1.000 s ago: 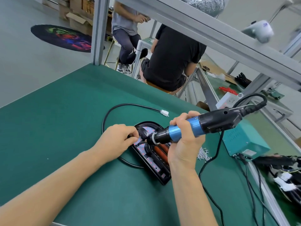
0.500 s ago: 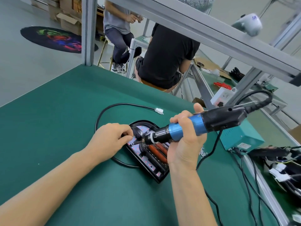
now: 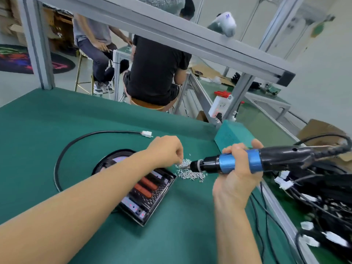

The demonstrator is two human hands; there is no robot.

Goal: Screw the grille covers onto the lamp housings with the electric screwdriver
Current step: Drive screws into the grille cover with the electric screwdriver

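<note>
Screwdriver [image 3: 245, 162]: long axis runs nearly level, left to right across my view; bit end points left at the screw pile, black cord end points right.
Right hand [image 3: 237, 174]: wrapped round the blue barrel, holding the tool clear above the green mat [image 3: 47, 130].
Left hand [image 3: 165, 152]: forearm crosses over the lamp; fingers curled down at the screws. I cannot tell whether it has one pinched.
Screws [image 3: 190, 173]: loose heap on the mat, just right of the lamp, under the bit.
Lamp housing [image 3: 141, 189]: flat on the mat, rounded end far-left, square end near-right; two red bars and grille ribs show inside.
Lamp cable [image 3: 76, 143]: black, loops round the lamp's left side, ends in a white plug [image 3: 146, 133].
Teal box [image 3: 231, 135]: at the mat's far right edge.
</note>
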